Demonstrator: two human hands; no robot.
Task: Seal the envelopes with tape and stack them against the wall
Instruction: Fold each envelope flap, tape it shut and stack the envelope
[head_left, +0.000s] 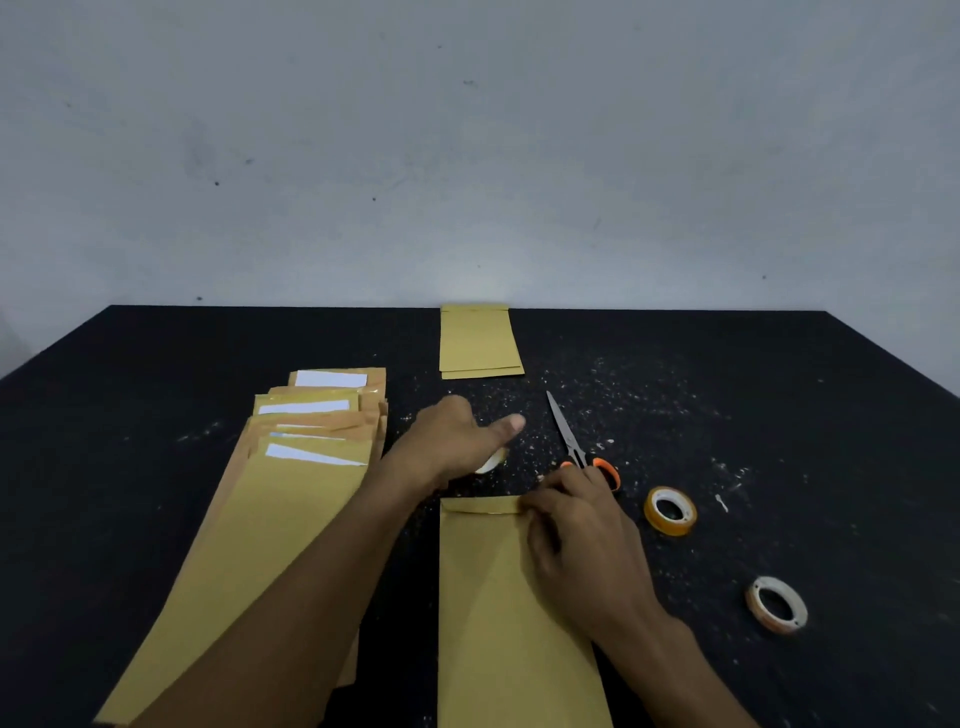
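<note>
The right hand (582, 525) is laid on the top right corner of the envelope (498, 597) in the middle of the table (779, 395), its fingers curled at the folded flap (480, 505); the flap is judged to be pressed flat there for taping, though whether a strip of tape is pinched under the fingertips cannot be told. The left hand (457, 441) is held above the table beyond the flap, thumb stretched out, with a pale roll of tape (491, 461) partly hidden beneath the palm; whether the roll is gripped cannot be told. Scissors (576, 447) lie just beyond the right hand, judged to be kept within reach for cutting. Two further tape rolls, an amber one (670, 511) and a whitish one (776, 604), lie to the right, well apart from the envelope. A fanned pile of envelopes (291, 478) is found on the left; white slips are seen inside their open mouths, so these are judged filled and unsealed. Two envelopes (479, 340) lie stacked with their far end against the wall (467, 156); their contents are not visible.
</note>
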